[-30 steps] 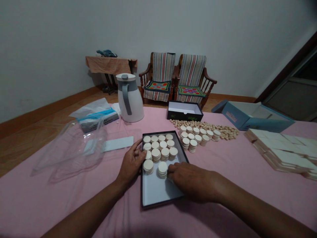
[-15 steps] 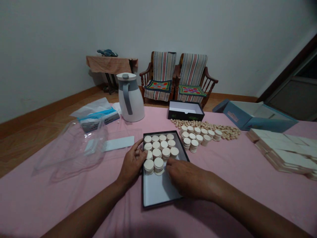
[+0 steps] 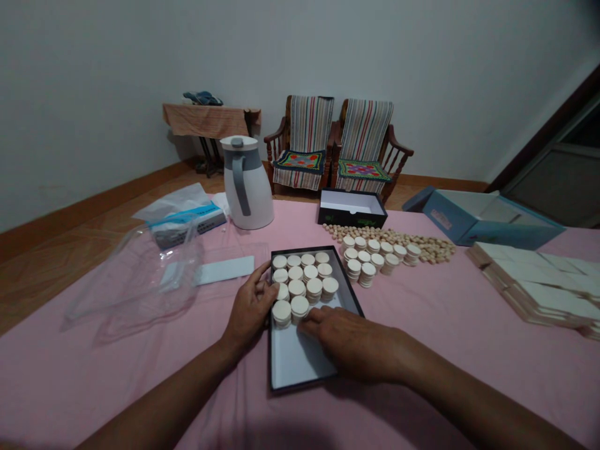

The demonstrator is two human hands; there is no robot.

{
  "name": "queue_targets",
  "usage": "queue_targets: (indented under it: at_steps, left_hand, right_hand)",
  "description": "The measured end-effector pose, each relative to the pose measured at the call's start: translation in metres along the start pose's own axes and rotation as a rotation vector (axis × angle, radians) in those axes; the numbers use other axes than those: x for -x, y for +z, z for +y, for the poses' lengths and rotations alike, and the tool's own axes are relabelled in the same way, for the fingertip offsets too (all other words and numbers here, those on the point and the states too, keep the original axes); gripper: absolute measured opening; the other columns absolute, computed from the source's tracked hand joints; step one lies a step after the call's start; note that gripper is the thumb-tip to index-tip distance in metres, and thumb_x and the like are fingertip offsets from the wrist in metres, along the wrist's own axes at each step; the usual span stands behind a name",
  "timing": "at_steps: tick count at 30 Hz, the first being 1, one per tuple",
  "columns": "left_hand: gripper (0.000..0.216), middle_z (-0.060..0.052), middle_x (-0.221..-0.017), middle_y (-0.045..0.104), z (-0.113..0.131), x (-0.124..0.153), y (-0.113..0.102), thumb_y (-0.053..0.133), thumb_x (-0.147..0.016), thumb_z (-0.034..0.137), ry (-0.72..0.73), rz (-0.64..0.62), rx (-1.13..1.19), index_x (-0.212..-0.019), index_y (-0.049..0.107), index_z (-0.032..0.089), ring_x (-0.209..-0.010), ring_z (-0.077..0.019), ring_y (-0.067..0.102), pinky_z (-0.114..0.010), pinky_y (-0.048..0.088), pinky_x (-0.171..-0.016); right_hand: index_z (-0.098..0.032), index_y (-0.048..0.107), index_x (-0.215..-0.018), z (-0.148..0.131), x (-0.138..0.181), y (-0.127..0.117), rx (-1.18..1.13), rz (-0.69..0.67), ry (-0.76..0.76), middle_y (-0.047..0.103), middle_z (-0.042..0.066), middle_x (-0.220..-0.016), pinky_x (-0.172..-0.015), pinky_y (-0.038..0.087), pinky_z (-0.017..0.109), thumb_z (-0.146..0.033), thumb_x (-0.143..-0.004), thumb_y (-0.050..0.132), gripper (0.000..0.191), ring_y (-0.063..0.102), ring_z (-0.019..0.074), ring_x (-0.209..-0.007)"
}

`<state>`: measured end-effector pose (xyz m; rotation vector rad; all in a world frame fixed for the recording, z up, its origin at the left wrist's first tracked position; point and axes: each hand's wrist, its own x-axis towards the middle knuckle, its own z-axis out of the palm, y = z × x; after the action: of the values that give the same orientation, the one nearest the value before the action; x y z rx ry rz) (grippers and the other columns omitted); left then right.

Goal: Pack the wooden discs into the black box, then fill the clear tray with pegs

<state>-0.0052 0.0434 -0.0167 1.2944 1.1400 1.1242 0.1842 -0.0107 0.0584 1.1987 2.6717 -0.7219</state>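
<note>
A shallow black-rimmed box with a white inside lies before me, holding several stacks of pale round wooden discs in rows. My left hand grips its left rim, thumb over the edge beside the stacks and fingers outside. Inside the box, my right hand is closed, its fingertips at the foot of the nearest row's right-hand stack. Whatever is between those fingertips is hidden. Further disc stacks stand on the pink cloth to the right, just beyond the box.
Small wooden beads lie behind the loose stacks. Square wooden pieces are piled at right, near an open blue box. A black box and a white jug stand at the back. Clear plastic packaging lies left.
My right hand has shifted left, its fingertips now at the foot of the near stack, where a disc edge stuck out before. My left hand stays on the rim.
</note>
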Motion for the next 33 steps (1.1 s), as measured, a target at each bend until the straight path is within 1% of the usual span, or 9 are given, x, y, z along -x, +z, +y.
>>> queue_targets:
  at_steps: [7,10,13,19,24,26,28,31,33]
  left_hand:
    - [0.062,0.005,-0.064,0.051,-0.002,-0.001,0.000,0.061,-0.079,0.035,0.009,-0.003,-0.016,-0.135,0.043,0.016,-0.055,-0.0092,0.048,-0.017,0.039,-0.049]
    - [0.062,0.006,-0.063,0.052,0.000,0.000,0.000,0.061,-0.079,0.035,0.004,0.000,-0.024,-0.135,0.044,0.016,-0.053,-0.0094,0.049,-0.018,0.040,-0.049]
    - [0.063,0.003,-0.068,0.059,0.001,0.000,0.001,0.060,-0.079,0.036,-0.001,-0.003,-0.029,-0.136,0.042,0.016,-0.059,-0.0117,0.055,-0.020,0.044,-0.054]
    - [0.065,-0.002,-0.077,0.067,0.005,0.001,0.001,0.061,-0.077,0.036,-0.009,-0.001,-0.018,-0.136,0.042,0.014,-0.067,-0.0144,0.060,-0.021,0.046,-0.058]
    - [0.065,-0.001,-0.074,0.065,0.003,0.001,0.000,0.061,-0.078,0.035,-0.023,-0.005,-0.003,-0.137,0.041,0.015,-0.063,-0.0137,0.059,-0.020,0.044,-0.054]
    - [0.066,0.000,-0.071,0.064,0.004,0.000,0.001,0.062,-0.078,0.036,-0.023,-0.001,-0.005,-0.137,0.041,0.014,-0.061,-0.0137,0.058,-0.020,0.043,-0.053]
    - [0.067,0.000,-0.071,0.064,0.006,0.001,0.002,0.063,-0.077,0.037,-0.025,0.003,-0.013,-0.136,0.042,0.014,-0.061,-0.0143,0.059,-0.021,0.044,-0.054]
    - [0.069,-0.001,-0.073,0.066,0.010,0.001,0.003,0.064,-0.074,0.037,-0.043,0.018,-0.012,-0.136,0.043,0.014,-0.062,-0.0148,0.060,-0.021,0.044,-0.054]
    - [0.070,-0.001,-0.076,0.067,0.012,0.001,0.004,0.065,-0.074,0.038,-0.059,0.026,-0.002,-0.136,0.043,0.014,-0.063,-0.0151,0.060,-0.021,0.044,-0.053]
  right_hand:
    - [-0.010,0.061,-0.106,0.001,0.000,-0.002,0.030,-0.032,-0.002,0.059,0.015,-0.110,-0.083,0.045,0.034,-0.010,-0.077,0.053,0.030,0.057,0.0230,-0.095]
    - [-0.009,0.063,-0.101,0.001,0.004,-0.004,0.041,-0.035,0.034,0.062,0.015,-0.104,-0.080,0.046,0.033,-0.008,-0.078,0.049,0.027,0.059,0.0219,-0.089]
    - [-0.007,0.064,-0.096,0.003,0.002,-0.002,0.108,0.034,0.087,0.063,0.017,-0.103,-0.081,0.046,0.035,-0.005,-0.075,0.047,0.027,0.059,0.0239,-0.091]
    - [-0.007,0.061,-0.106,0.009,-0.014,0.015,0.134,0.147,0.044,0.059,0.019,-0.111,-0.088,0.044,0.038,-0.008,-0.077,0.048,0.032,0.056,0.0252,-0.099]
    - [-0.012,0.060,-0.101,0.011,0.004,0.004,0.018,0.216,0.090,0.061,0.013,-0.104,-0.080,0.044,0.033,-0.004,-0.077,0.045,0.030,0.058,0.0205,-0.091]
    - [-0.014,0.061,-0.097,0.018,0.019,-0.007,-0.091,0.305,0.153,0.063,0.009,-0.097,-0.074,0.043,0.029,-0.006,-0.080,0.043,0.027,0.059,0.0174,-0.085]
    - [-0.017,0.061,-0.096,0.033,0.032,-0.015,-0.172,0.459,0.217,0.064,0.006,-0.093,-0.071,0.042,0.027,-0.010,-0.082,0.044,0.023,0.058,0.0158,-0.083]
    - [-0.017,0.059,-0.089,0.065,0.044,-0.015,-0.136,0.699,0.402,0.063,0.004,-0.084,-0.066,0.038,0.026,-0.013,-0.082,0.046,0.016,0.056,0.0151,-0.076]
    - [-0.017,0.056,-0.087,0.086,0.045,-0.006,-0.085,0.775,0.556,0.062,0.004,-0.082,-0.065,0.037,0.026,-0.014,-0.080,0.048,0.011,0.055,0.0155,-0.074]
